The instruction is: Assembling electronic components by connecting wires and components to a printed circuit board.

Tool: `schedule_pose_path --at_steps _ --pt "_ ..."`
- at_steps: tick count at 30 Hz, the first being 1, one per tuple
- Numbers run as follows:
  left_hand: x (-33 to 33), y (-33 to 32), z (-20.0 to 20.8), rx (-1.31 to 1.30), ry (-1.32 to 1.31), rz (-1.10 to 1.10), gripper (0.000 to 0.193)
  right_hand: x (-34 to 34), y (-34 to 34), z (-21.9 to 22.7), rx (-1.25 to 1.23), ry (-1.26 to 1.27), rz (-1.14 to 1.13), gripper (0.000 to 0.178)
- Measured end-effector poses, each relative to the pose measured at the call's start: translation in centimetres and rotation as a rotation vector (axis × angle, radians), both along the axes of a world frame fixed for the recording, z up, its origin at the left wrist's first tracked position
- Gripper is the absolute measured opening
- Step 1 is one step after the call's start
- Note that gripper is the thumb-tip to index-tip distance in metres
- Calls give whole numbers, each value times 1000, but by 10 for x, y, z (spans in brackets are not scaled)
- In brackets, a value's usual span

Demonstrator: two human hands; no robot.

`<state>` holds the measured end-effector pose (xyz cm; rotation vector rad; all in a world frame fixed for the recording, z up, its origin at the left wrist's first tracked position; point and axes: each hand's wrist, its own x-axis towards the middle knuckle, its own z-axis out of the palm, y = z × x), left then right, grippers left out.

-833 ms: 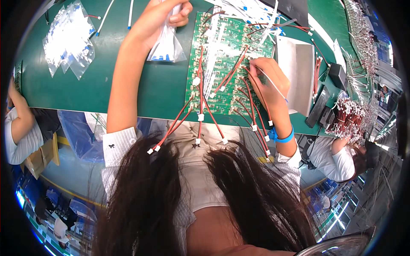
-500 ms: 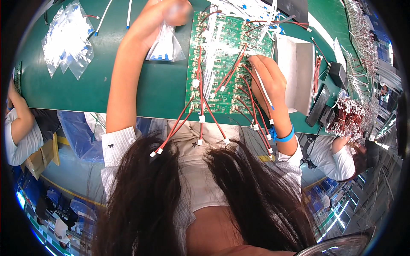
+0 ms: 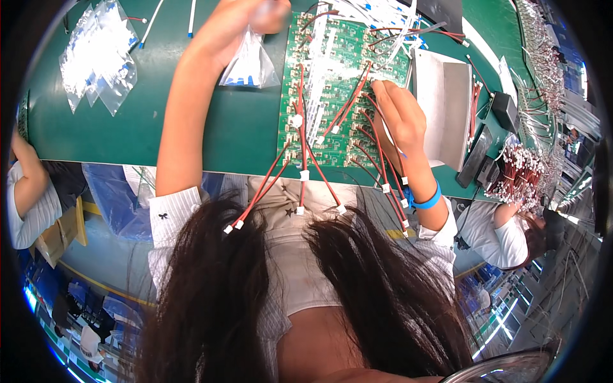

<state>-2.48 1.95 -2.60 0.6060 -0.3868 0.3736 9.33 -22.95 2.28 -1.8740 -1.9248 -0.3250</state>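
A large green circuit board panel (image 3: 332, 153) lies on the bench, with red-and-black wire leads (image 3: 330, 188) ending in white plugs that hang over the near edge. My left hand (image 3: 233, 29), beyond the panel's left side, is closed on the top of a clear plastic bag (image 3: 250, 64) of white flat cables with blue ends. Its fingertips are blurred. At the panel's right edge my right hand (image 3: 402, 118) has its fingers pinched together against the board. A white flat cable (image 3: 391, 137) with a blue tip runs out beneath them; the fingertips' exact grip is partly hidden.
More bagged flat cables (image 3: 99, 57) lie at the far left. Loose flat cables (image 3: 364, 13) cover the panel's far end. To the right are a grey metal plate (image 3: 440, 108), a black box (image 3: 504, 110) and a bundle of wire leads (image 3: 516, 175). Other people sit at both sides.
Both hands stay nearly in place. The flat cable under my right hand has shifted slightly, and less of it shows. The whole view has moved a little.
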Motion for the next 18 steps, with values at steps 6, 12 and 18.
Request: schedule_pose_path --at_steps 6,12,18 --pt "-4 -11 29 56 782 272 19 3 -6 -7 37 -19 -11 37" --pt "-9 -13 42 80 780 281 19 -3 -3 1 4 -2 -35 35" --pt "-13 -14 37 248 810 325 31 2 -3 15 -113 405 -144 23"
